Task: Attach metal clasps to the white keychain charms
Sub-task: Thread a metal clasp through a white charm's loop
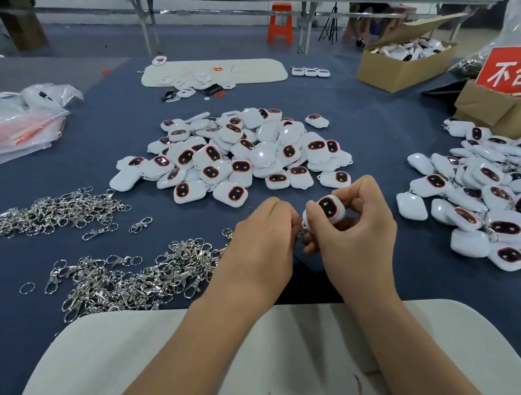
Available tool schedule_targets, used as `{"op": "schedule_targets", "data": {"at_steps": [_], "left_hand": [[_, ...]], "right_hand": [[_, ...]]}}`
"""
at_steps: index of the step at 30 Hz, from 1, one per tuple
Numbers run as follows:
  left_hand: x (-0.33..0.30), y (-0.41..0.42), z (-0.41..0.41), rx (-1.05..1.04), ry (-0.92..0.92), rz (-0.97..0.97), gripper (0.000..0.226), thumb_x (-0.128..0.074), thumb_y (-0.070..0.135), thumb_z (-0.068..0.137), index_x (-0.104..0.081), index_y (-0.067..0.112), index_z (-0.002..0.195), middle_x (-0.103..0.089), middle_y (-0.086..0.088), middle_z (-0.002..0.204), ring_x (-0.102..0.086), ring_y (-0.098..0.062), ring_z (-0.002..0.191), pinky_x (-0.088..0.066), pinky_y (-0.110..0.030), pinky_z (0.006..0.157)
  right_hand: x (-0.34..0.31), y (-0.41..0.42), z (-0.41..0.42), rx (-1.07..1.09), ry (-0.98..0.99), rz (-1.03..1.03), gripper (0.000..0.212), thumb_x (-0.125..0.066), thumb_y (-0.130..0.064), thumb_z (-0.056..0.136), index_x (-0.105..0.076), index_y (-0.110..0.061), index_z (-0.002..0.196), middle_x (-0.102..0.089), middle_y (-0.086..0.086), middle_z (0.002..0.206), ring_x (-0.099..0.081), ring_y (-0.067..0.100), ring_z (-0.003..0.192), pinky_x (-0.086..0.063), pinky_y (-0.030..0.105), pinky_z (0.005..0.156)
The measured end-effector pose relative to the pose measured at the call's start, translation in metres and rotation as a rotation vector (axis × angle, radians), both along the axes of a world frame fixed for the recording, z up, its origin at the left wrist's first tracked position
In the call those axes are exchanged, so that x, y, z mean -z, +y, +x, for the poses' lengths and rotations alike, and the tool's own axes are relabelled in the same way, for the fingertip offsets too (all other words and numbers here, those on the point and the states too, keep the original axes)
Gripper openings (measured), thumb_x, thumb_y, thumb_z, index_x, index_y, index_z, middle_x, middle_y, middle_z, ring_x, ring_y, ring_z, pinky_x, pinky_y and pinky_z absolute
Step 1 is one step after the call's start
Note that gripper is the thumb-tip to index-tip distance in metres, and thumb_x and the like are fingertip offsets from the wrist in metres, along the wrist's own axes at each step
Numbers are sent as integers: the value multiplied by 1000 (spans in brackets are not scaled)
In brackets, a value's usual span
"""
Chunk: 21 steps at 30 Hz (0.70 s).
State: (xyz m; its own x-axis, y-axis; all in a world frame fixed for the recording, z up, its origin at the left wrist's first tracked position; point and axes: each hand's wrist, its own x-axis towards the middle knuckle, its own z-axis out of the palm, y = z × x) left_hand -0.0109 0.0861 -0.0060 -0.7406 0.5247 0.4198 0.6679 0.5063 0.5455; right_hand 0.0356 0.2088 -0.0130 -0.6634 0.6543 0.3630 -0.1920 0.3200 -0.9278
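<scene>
A white board (293, 359) lay nearest, under both forearms. Above the blue table (6, 309), a white charm (329, 208) was pinched in the curled right hand (358, 228); the left hand (263, 232) was curled beside it, its hold hidden. Loose metal clasps (134, 272) lay left; a charm pile (242, 155) lay beyond.

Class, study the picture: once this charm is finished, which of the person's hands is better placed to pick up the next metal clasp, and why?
Probably the left hand: it sits right beside the clasp pile on its own side, while the right hand grips the white charm, farther from the pile.
</scene>
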Motion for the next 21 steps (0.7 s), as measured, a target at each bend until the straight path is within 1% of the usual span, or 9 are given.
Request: {"op": "schedule_targets", "data": {"at_steps": [2, 4, 6, 9, 12, 14, 17, 21], "left_hand": [[0, 1, 2, -38, -15, -39, 23, -51, 2, 92, -46, 23, 86, -53, -1, 96, -53, -32, 85, -40, -45, 72], [2, 2, 3, -56, -4, -64, 16, -54, 3, 92, -52, 19, 91, -54, -3, 99, -54, -32, 85, -40, -44, 72], [3, 2, 3, -57, 41, -62, 12, -56, 3, 92, -58, 15, 94, -57, -5, 99, -55, -31, 84, -41, -44, 71], [2, 3, -1, -33, 147, -13, 11, -59, 1, 91, -60, 12, 88, -59, -5, 92, -52, -28, 85, -40, -40, 71], [1, 2, -5, -4, 216, 57, 12, -61, -2, 90, -60, 8, 83, -60, -7, 89, -49, -27, 88, -39, -37, 74], [3, 2, -6, 38, 181, 105, 12, -60, -2, 92, -61, 7, 84, -61, -7, 91, -50, -26, 88, -41, -38, 77], [5, 2, -8, 67, 7, 179, 9, -61, 5, 96, -63, 8, 88, -63, -2, 89, -56, -23, 84, -46, -43, 78], [6, 0, -9, 87, -36, 231, 8, -65, 7, 94, -67, 14, 91, -66, 5, 89, -60, -14, 85, -49, -38, 77]], "right_hand": [[1, -1, 0, 23, -12, 42, 31, -77, -7, 88, -47, -15, 86, -64, 9, 74, -68, 24, 49, -54, 28, 44], [1, -3, 0, 50, -31, 88, 32, -77, -9, 87, -47, -17, 85, -64, 8, 76, -68, 27, 53, -56, 31, 46], [1, -3, 0, 64, -35, 75, 32, -78, -9, 86, -46, -17, 84, -64, 5, 74, -68, 27, 54, -55, 30, 47], [0, -1, 0, 33, -13, -78, 32, -77, -5, 87, -46, -13, 84, -64, 3, 68, -68, 25, 48, -53, 24, 46], [-1, 1, 0, -7, 5, -240, 31, -77, -4, 89, -46, -7, 86, -64, 13, 76, -68, 26, 47, -54, 25, 46], [-1, 2, 0, -28, 15, -305, 29, -77, -5, 90, -48, -6, 89, -65, 19, 82, -68, 26, 49, -55, 26, 48], [0, 1, -1, -41, 27, -356, 27, -77, -7, 91, -51, -6, 91, -66, 22, 86, -68, 25, 51, -56, 27, 49], [0, 3, -1, -46, 35, -417, 24, -77, -8, 92, -53, -6, 92, -68, 20, 88, -69, 24, 52, -56, 26, 49]]}}
